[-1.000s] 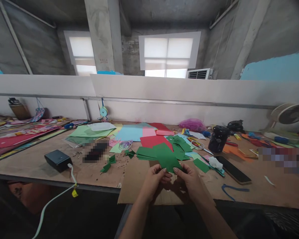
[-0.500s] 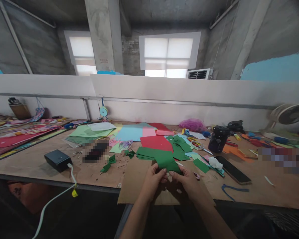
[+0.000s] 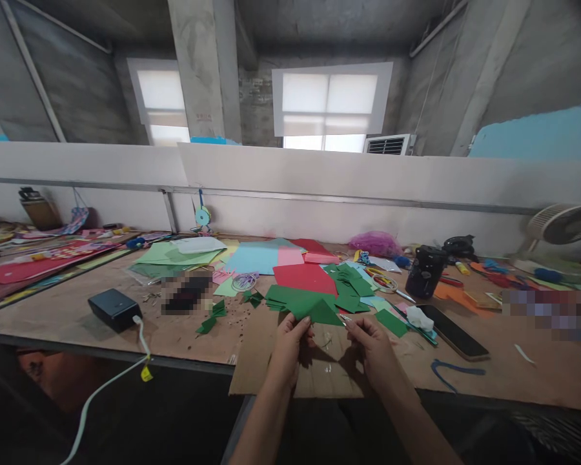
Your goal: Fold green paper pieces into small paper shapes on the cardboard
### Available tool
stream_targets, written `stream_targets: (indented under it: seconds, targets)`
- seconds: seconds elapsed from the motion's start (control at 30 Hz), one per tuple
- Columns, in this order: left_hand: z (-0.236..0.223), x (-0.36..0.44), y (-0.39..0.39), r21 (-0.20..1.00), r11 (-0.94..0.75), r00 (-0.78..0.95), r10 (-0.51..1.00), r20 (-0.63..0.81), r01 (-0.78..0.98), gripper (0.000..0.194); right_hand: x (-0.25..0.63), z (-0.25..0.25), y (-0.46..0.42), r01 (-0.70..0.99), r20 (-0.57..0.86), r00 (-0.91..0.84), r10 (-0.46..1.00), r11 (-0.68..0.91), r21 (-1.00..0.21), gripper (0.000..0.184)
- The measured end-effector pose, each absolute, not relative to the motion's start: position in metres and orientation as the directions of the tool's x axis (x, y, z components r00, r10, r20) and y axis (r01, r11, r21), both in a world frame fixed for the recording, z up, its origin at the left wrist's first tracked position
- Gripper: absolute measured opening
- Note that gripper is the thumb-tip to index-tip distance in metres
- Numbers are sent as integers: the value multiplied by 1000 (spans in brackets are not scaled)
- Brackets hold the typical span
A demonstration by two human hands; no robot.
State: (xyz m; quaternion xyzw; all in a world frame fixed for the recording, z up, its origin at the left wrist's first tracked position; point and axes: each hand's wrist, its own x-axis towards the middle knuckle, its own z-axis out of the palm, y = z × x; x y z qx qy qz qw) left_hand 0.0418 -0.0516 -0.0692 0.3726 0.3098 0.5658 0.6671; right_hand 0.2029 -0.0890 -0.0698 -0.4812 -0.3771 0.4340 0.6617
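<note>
My left hand (image 3: pixel 290 342) pinches a sheet of green paper (image 3: pixel 322 313) by its near edge, thumb on top. The sheet stands folded to a peak above a piece of brown cardboard (image 3: pixel 256 368). At the sheet's right corner is my right hand (image 3: pixel 372 342), its thumb and fingertips drawn together. A small pale, pointed bit shows at those fingertips; whether they grip it or the paper's corner is unclear. Just behind the held sheet lies a stack of green sheets (image 3: pixel 278 296), with more green pieces (image 3: pixel 351 284) to its right.
A phone (image 3: pixel 458 332), white tissue (image 3: pixel 420 318) and dark cup (image 3: pixel 423 271) stand or lie to the right. Red paper (image 3: pixel 305 279) and light blue paper (image 3: pixel 252 258) lie farther back. A black box (image 3: pixel 113 309) with a white cable is at left; a fan (image 3: pixel 564 225) stands far right.
The green sheet, earlier held flat between both hands, now rises to a folded point. My right hand has moved slightly right, apart from my left. The pink scissor handle near it no longer shows.
</note>
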Motion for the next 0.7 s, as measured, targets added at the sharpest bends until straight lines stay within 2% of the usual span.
stream_targets:
  seconds: [0.1,0.2,0.3,0.37,0.53,0.7]
  targets:
    - [-68,41,-53,880,79,207,978,22,-467,21,201,-63,-92,-288,78,298,951,168,-943,27]
    - [-64,40,-58,935,76,294,955,31,-347,13,198,-54,-96,-337,31,131,991,74,-939,28]
    - [-61,40,-62,963,112,370,929,-14,-245,19,197,-52,-98,-308,17,51,999,32,-951,26]
    - [-62,42,-63,958,133,377,926,-29,-254,21,197,-56,-98,-319,27,57,998,44,-947,26]
    - [-67,45,-60,893,141,358,933,24,-427,29,198,-63,-95,-378,74,21,997,76,-923,22]
    - [-63,46,-64,900,147,381,924,23,-410,29,198,-59,-96,-391,87,-15,996,75,-917,28]
